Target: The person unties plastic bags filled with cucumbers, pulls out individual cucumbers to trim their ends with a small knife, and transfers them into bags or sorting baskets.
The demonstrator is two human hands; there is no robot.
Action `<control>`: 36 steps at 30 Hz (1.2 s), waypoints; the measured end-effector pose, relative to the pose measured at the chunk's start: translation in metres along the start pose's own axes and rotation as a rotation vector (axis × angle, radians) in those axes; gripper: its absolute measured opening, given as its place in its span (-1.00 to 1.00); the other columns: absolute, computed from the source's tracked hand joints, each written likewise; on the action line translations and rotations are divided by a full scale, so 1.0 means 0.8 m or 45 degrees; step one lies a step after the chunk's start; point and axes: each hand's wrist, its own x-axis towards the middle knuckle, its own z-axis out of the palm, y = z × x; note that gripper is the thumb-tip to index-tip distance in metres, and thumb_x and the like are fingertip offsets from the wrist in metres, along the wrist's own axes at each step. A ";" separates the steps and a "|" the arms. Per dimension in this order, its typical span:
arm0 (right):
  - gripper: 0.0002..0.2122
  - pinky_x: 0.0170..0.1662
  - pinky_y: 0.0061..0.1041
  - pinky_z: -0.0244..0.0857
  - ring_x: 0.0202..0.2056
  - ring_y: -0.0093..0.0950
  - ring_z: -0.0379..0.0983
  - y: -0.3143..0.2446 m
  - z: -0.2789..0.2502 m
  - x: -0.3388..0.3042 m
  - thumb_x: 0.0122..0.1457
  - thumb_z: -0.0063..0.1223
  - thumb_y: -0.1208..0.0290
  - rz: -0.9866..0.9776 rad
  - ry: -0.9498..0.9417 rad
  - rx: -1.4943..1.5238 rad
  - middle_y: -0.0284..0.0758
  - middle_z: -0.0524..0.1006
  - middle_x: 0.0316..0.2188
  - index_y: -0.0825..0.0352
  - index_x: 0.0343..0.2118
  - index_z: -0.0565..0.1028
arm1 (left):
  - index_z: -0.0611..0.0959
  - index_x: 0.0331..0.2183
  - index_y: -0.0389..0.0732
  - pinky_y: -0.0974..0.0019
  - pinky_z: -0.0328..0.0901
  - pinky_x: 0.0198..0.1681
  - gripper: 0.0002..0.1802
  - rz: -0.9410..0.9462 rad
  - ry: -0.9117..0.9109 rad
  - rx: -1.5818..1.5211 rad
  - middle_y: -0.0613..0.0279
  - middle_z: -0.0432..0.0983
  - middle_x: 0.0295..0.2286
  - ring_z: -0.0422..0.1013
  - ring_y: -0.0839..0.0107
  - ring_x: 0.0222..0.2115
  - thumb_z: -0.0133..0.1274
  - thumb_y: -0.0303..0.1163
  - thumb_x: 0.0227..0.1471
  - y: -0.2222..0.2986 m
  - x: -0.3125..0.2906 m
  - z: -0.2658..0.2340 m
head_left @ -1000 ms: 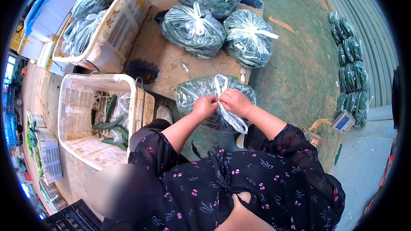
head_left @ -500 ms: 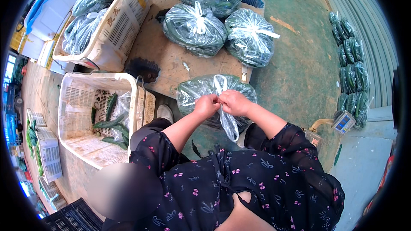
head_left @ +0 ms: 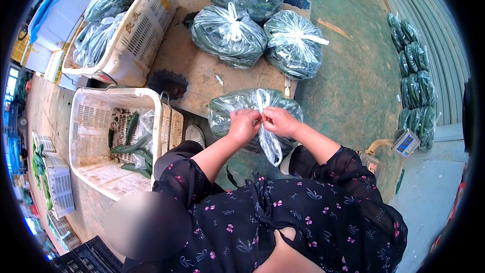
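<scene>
Left hand (head_left: 244, 124) and right hand (head_left: 279, 121) pinch the gathered neck of a clear bag (head_left: 222, 114) of green vegetables.
Near: dark floral top (head_left: 288, 207), both sleeves reaching forward; hands close together, fingers curled tight on the twisted plastic, one white loop (head_left: 262, 97) up past them, another strip (head_left: 272, 149) hanging toward the person. Bag sits between the legs, at the near edge of a brown platform (head_left: 202, 83); can't tell what it rests on. Left: dirty white crate (head_left: 93, 131), some long green vegetables (head_left: 132, 127) and loose plastic inside. Right: scale display (head_left: 405, 143). Farther: three tied bags (head_left: 230, 45) grouped on the platform; second crate (head_left: 151, 25) with bagged greens, left; row of packs (head_left: 418, 91) along ribbed wall (head_left: 439, 40), right.
</scene>
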 end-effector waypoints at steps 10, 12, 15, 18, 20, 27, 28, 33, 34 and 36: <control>-0.94 -0.51 -0.47 0.20 -0.58 -0.40 0.32 0.000 0.002 -0.008 -0.17 -0.05 0.56 0.094 0.001 0.062 -0.28 0.33 -0.63 0.35 -0.58 0.32 | 0.49 -0.63 -0.18 0.15 0.19 -0.35 -0.89 -0.343 -0.139 -0.159 0.12 0.42 -0.60 0.38 0.19 -0.48 0.01 -0.36 -0.30 -0.010 0.002 0.001; -0.93 -0.51 -0.48 0.21 -0.58 -0.40 0.32 0.002 0.001 -0.008 -0.16 -0.04 0.55 0.100 0.000 0.063 -0.28 0.33 -0.63 0.35 -0.58 0.32 | 0.49 -0.61 -0.20 0.18 0.22 -0.35 -0.87 -0.372 -0.162 -0.168 0.09 0.44 -0.58 0.39 0.17 -0.49 0.00 -0.35 -0.29 -0.011 0.002 -0.001; -0.93 -0.50 -0.49 0.22 -0.56 -0.41 0.33 -0.003 0.000 -0.008 -0.16 -0.04 0.55 0.123 0.011 0.066 -0.29 0.34 -0.62 0.35 -0.58 0.33 | 0.50 -0.61 -0.19 0.18 0.22 -0.34 -0.87 -0.413 -0.158 -0.255 0.09 0.45 -0.57 0.40 0.18 -0.48 0.00 -0.35 -0.28 -0.012 0.000 -0.001; -0.90 -0.43 -0.41 0.23 -0.51 -0.33 0.33 -0.016 -0.001 -0.004 -0.18 0.01 0.50 0.060 0.085 0.024 -0.29 0.35 -0.59 0.31 -0.57 0.33 | 0.50 -0.60 -0.19 0.17 0.21 -0.34 -0.87 -0.405 -0.153 -0.237 0.10 0.45 -0.58 0.40 0.19 -0.49 0.00 -0.35 -0.28 -0.012 -0.002 0.000; -0.87 -0.39 -0.40 0.23 -0.48 -0.32 0.34 -0.016 0.001 -0.005 -0.20 0.05 0.45 -0.079 0.082 -0.310 -0.30 0.36 -0.57 0.29 -0.57 0.34 | 0.50 -0.60 -0.19 0.18 0.21 -0.33 -0.88 -0.393 -0.168 -0.217 0.11 0.45 -0.58 0.40 0.19 -0.48 0.00 -0.36 -0.28 -0.009 0.000 -0.002; -0.90 -0.40 -0.38 0.25 -0.48 -0.31 0.35 -0.013 0.005 -0.005 -0.20 0.03 0.45 -0.018 0.062 -0.215 -0.30 0.38 -0.61 0.28 -0.63 0.35 | 0.51 -0.51 -0.18 0.17 0.22 -0.36 -0.85 -0.140 -0.168 -0.098 0.12 0.44 -0.55 0.38 0.14 -0.45 0.01 -0.35 -0.25 -0.009 0.000 -0.002; -0.90 -0.40 -0.38 0.25 -0.48 -0.31 0.35 -0.015 0.004 -0.004 -0.20 0.03 0.45 -0.017 0.060 -0.217 -0.30 0.38 -0.61 0.28 -0.63 0.35 | 0.52 -0.51 -0.17 0.17 0.21 -0.36 -0.85 -0.040 -0.126 -0.079 0.14 0.44 -0.55 0.37 0.14 -0.45 0.01 -0.35 -0.26 -0.009 -0.001 -0.002; -0.92 -0.44 -0.39 0.24 -0.50 -0.30 0.35 -0.018 0.004 -0.006 -0.17 0.01 0.46 -0.008 0.029 -0.088 -0.29 0.38 -0.62 0.30 -0.62 0.35 | 0.53 -0.49 -0.16 0.18 0.23 -0.37 -0.86 -0.006 -0.147 -0.095 0.12 0.45 -0.54 0.38 0.14 -0.45 -0.01 -0.38 -0.25 -0.008 -0.001 -0.003; -0.92 -0.44 -0.39 0.24 -0.50 -0.30 0.35 -0.017 0.003 -0.008 -0.17 0.01 0.46 -0.005 0.028 -0.091 -0.29 0.38 -0.62 0.30 -0.62 0.35 | 0.52 -0.49 -0.17 0.20 0.25 -0.37 -0.85 -0.202 -0.135 -0.187 0.09 0.45 -0.52 0.39 0.14 -0.45 -0.02 -0.38 -0.25 -0.007 -0.002 0.001; -0.92 -0.45 -0.39 0.23 -0.50 -0.31 0.34 -0.017 0.003 -0.012 -0.17 0.01 0.46 0.036 0.037 -0.076 -0.28 0.37 -0.63 0.29 -0.62 0.35 | 0.52 -0.49 -0.18 0.21 0.27 -0.38 -0.85 -0.396 -0.126 -0.282 0.06 0.45 -0.51 0.40 0.14 -0.44 -0.03 -0.39 -0.25 -0.009 -0.002 0.005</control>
